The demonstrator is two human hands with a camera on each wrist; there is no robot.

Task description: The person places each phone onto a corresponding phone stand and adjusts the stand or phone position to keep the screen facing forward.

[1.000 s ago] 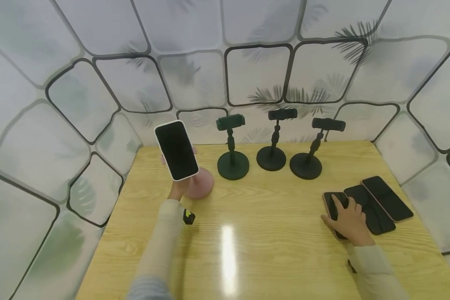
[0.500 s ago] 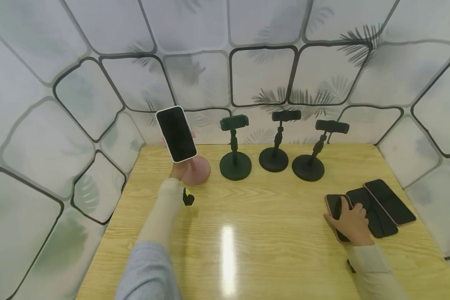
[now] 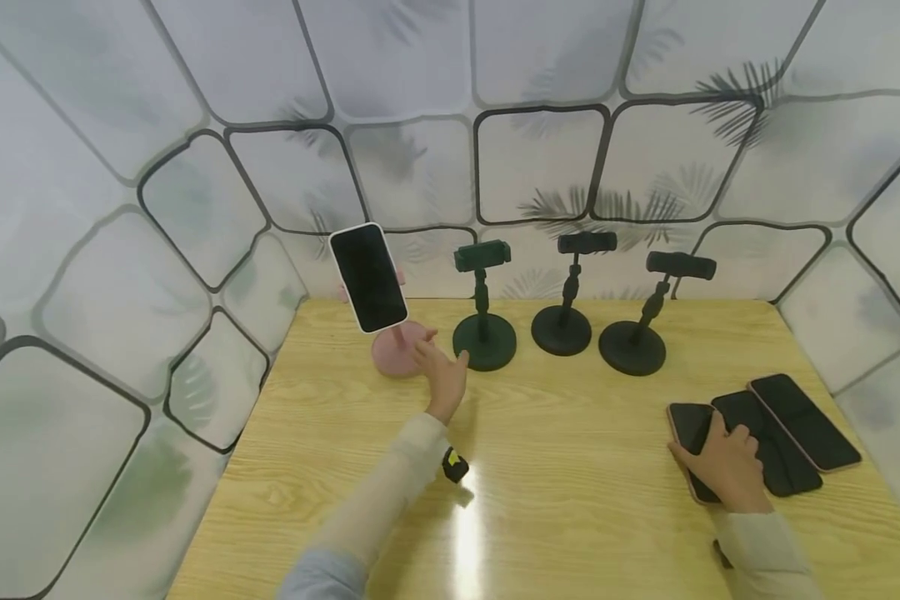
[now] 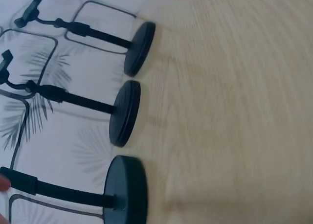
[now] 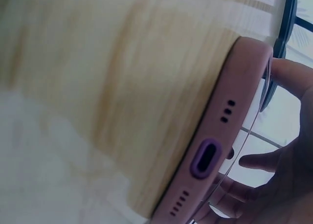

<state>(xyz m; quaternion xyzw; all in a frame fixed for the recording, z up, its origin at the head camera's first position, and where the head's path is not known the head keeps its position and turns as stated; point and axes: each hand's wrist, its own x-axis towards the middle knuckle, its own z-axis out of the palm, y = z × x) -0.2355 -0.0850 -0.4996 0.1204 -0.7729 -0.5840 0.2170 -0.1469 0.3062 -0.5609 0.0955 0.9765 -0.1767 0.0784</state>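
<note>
The pink phone (image 3: 692,446) is a dark-screened slab in a pink case; the right wrist view shows its bottom end (image 5: 215,150) with a purple-rimmed port and speaker holes. It lies flat near the table's (image 3: 570,467) right edge, leftmost of three phones, just beside a black phone (image 3: 768,442) with a third phone (image 3: 804,421) beyond. Its long axis runs from the near edge toward the far edge, leaning slightly left at the far end. The right hand (image 3: 727,467) lies over it, fingers curled round its edges.

The left hand (image 3: 442,371) hovers with relaxed, spread fingers, holding nothing, between the pink stand (image 3: 396,354) and the green stand (image 3: 483,333). The pink stand carries a white phone (image 3: 368,277), upright on its short end and tilted left, screen facing the near edge.

The table is pale yellow wood with a glare streak. Two black stands (image 3: 562,321) (image 3: 633,337) continue the row along the far edge. Walls are grey-white panels with dark rounded outlines and palm-leaf shadows.
</note>
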